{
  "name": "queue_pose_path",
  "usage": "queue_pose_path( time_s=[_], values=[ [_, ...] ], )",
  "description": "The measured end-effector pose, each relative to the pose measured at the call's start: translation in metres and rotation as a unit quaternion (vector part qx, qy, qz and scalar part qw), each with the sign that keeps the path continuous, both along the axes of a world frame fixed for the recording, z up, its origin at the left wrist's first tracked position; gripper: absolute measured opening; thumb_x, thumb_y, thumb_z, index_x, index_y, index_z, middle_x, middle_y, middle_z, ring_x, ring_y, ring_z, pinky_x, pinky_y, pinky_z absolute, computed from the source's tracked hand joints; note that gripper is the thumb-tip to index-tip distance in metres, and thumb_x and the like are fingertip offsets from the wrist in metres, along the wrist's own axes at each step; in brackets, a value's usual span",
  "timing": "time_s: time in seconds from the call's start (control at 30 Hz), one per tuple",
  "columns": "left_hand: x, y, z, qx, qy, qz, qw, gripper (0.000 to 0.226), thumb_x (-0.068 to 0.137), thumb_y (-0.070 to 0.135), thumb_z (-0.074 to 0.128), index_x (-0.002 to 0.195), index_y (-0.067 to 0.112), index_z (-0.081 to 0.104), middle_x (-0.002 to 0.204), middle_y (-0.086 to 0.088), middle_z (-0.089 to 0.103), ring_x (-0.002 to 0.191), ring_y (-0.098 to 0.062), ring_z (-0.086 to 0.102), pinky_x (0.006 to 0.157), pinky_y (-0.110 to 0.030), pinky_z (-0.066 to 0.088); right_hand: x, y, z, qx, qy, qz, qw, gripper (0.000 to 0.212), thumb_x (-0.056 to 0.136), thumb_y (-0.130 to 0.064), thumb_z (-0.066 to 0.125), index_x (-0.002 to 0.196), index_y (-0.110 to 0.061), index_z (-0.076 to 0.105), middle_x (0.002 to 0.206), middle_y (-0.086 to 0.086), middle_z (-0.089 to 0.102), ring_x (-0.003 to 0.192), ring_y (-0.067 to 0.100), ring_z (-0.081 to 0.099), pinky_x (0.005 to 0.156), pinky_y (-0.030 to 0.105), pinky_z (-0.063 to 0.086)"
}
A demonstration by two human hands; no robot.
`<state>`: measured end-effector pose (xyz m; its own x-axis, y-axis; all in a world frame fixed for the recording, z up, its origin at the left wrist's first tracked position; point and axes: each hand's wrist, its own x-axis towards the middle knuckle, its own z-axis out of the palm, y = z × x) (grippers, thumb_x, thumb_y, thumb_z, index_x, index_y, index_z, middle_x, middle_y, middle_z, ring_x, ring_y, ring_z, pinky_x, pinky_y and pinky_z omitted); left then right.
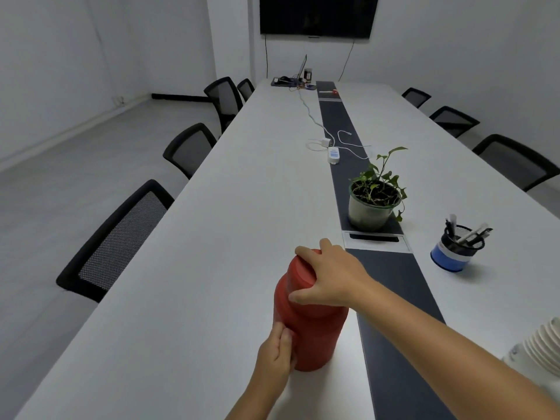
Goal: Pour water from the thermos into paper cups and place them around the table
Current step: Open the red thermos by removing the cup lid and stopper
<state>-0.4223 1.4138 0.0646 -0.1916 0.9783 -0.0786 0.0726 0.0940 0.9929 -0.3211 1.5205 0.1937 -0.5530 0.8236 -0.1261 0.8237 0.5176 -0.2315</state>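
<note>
A red thermos [315,331] stands upright on the long white table [212,253], close in front of me. My right hand [330,278] covers its red lid from above, fingers and thumb curled round the lid's rim. My left hand [277,353] holds the lower left side of the body, fingers wrapped behind it. A stack of white paper cups [542,344] lies at the right edge of the view, partly cut off.
A potted green plant [374,204] sits on the dark centre strip [394,298] beyond the thermos. A blue mesh pen holder [459,250] stands to the right. White chargers and cables [330,147] lie mid-table. Black mesh chairs [118,241] line both sides.
</note>
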Motion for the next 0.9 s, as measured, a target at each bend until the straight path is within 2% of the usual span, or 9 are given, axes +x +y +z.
queue_pose_path(
  time_s=[0.1, 0.2, 0.33, 0.5, 0.6, 0.67, 0.73, 0.83, 0.9],
  values=[
    [-0.013, 0.004, 0.002, -0.012, 0.019, -0.019, 1.000, 0.037, 0.098, 0.007, 0.031, 0.062, 0.016, 0.035, 0.049, 0.010, 0.033, 0.042, -0.006, 0.029, 0.048, -0.023, 0.028, 0.011, 0.005, 0.011, -0.032, -0.048, 0.082, 0.995, 0.077, 0.064, -0.053, 0.065, 0.130, -0.041, 0.028, 0.116, 0.002, 0.038, 0.107, 0.022, 0.040, 0.078, 0.030, 0.038],
    [-0.024, 0.012, 0.010, -0.028, 0.040, -0.059, 0.997, 0.036, 0.097, 0.009, 0.032, 0.062, 0.013, 0.037, 0.061, -0.006, 0.041, 0.043, -0.005, 0.031, 0.049, -0.021, 0.031, 0.022, 0.003, 0.023, -0.068, -0.081, 0.111, 0.988, 0.078, 0.065, -0.049, 0.068, 0.131, -0.043, 0.027, 0.127, 0.000, 0.036, 0.113, 0.021, 0.039, 0.088, 0.034, 0.042],
    [-0.021, 0.005, 0.003, -0.007, 0.090, -0.043, 0.995, 0.026, 0.094, 0.013, 0.044, 0.070, 0.020, 0.047, 0.063, -0.005, 0.052, 0.052, -0.012, 0.045, 0.059, -0.037, 0.044, 0.017, -0.008, 0.018, -0.019, -0.115, 0.014, 0.993, 0.076, 0.069, -0.065, 0.054, 0.133, -0.040, 0.023, 0.131, 0.002, 0.040, 0.114, 0.026, 0.046, 0.081, 0.034, 0.040],
    [-0.015, -0.005, -0.011, 0.037, 0.160, -0.005, 0.986, 0.027, 0.089, 0.015, 0.055, 0.079, 0.036, 0.042, 0.065, 0.012, 0.056, 0.062, -0.009, 0.056, 0.060, -0.018, 0.043, -0.003, -0.012, 0.009, 0.015, -0.129, -0.056, 0.990, 0.069, 0.071, -0.066, 0.048, 0.123, -0.023, 0.035, 0.115, 0.008, 0.047, 0.093, 0.027, 0.050, 0.067, 0.032, 0.035],
    [-0.016, -0.002, -0.009, 0.053, 0.165, -0.015, 0.985, 0.027, 0.088, 0.015, 0.056, 0.079, 0.036, 0.043, 0.064, 0.013, 0.053, 0.059, -0.001, 0.053, 0.058, -0.012, 0.038, 0.010, -0.008, 0.020, -0.053, -0.105, 0.061, 0.991, 0.070, 0.072, -0.048, 0.061, 0.132, -0.033, 0.029, 0.134, 0.003, 0.036, 0.117, 0.026, 0.041, 0.086, 0.032, 0.039],
    [-0.016, -0.002, -0.009, 0.061, 0.155, -0.012, 0.986, 0.027, 0.088, 0.014, 0.057, 0.079, 0.036, 0.044, 0.065, 0.013, 0.053, 0.065, 0.006, 0.053, 0.058, -0.010, 0.037, 0.017, -0.002, 0.032, -0.116, -0.095, 0.142, 0.978, 0.071, 0.072, -0.030, 0.066, 0.133, -0.037, 0.030, 0.147, -0.003, 0.020, 0.133, 0.020, 0.019, 0.104, 0.032, 0.027],
    [-0.015, -0.004, -0.009, 0.062, 0.148, -0.006, 0.987, 0.027, 0.087, 0.013, 0.057, 0.080, 0.036, 0.046, 0.066, 0.012, 0.054, 0.066, 0.007, 0.053, 0.058, -0.008, 0.037, 0.019, 0.000, 0.036, -0.124, -0.115, 0.157, 0.973, 0.073, 0.074, -0.032, 0.066, 0.135, -0.039, 0.027, 0.152, -0.007, 0.010, 0.138, 0.018, 0.008, 0.110, 0.036, 0.021],
    [-0.015, -0.004, -0.009, 0.062, 0.146, -0.004, 0.987, 0.028, 0.088, 0.012, 0.057, 0.078, 0.036, 0.046, 0.062, 0.012, 0.052, 0.060, 0.002, 0.052, 0.058, -0.010, 0.037, 0.006, -0.005, 0.028, -0.053, -0.157, 0.061, 0.984, 0.082, 0.072, -0.064, 0.054, 0.139, -0.038, 0.015, 0.150, 0.000, 0.021, 0.132, 0.026, 0.030, 0.098, 0.040, 0.035],
    [-0.014, -0.003, -0.008, 0.058, 0.147, -0.002, 0.987, 0.028, 0.088, 0.013, 0.056, 0.076, 0.035, 0.045, 0.061, 0.013, 0.050, 0.057, -0.003, 0.049, 0.059, -0.017, 0.040, -0.001, -0.008, 0.024, -0.011, -0.193, 0.022, 0.981, 0.084, 0.070, -0.068, 0.051, 0.138, -0.032, 0.017, 0.136, 0.008, 0.038, 0.115, 0.030, 0.047, 0.081, 0.036, 0.040]
  ],
)
